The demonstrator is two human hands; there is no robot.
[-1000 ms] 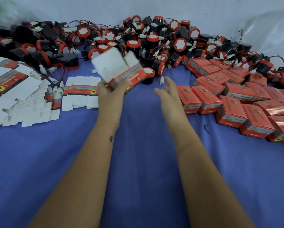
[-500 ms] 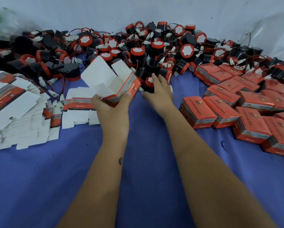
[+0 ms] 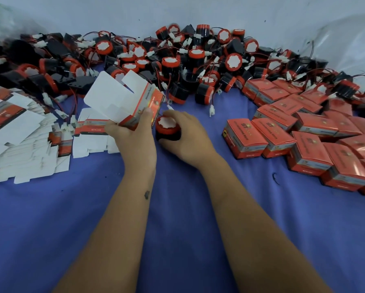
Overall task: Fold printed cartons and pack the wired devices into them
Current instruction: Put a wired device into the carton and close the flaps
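Observation:
My left hand [image 3: 135,136] grips an opened red and white printed carton [image 3: 122,100], its white flaps up and its mouth tilted to the upper left. Just right of it my right hand [image 3: 188,136] holds a round black wired device [image 3: 167,129] with a red rim and white face, fingers curled round it. The device's red wire with a white plug [image 3: 169,106] trails up toward the pile. A big heap of the same wired devices [image 3: 188,60] lies across the back of the blue cloth.
Flat unfolded cartons [image 3: 23,136] are stacked at the left, a few more [image 3: 93,134] under my left hand. Several closed red cartons [image 3: 304,127] lie in rows at the right. A white wall stands behind, and blue cloth [image 3: 177,229] spreads in front.
My right hand reached into the device heap, took one device and drew it back beside the carton. My left hand lowered the carton toward me.

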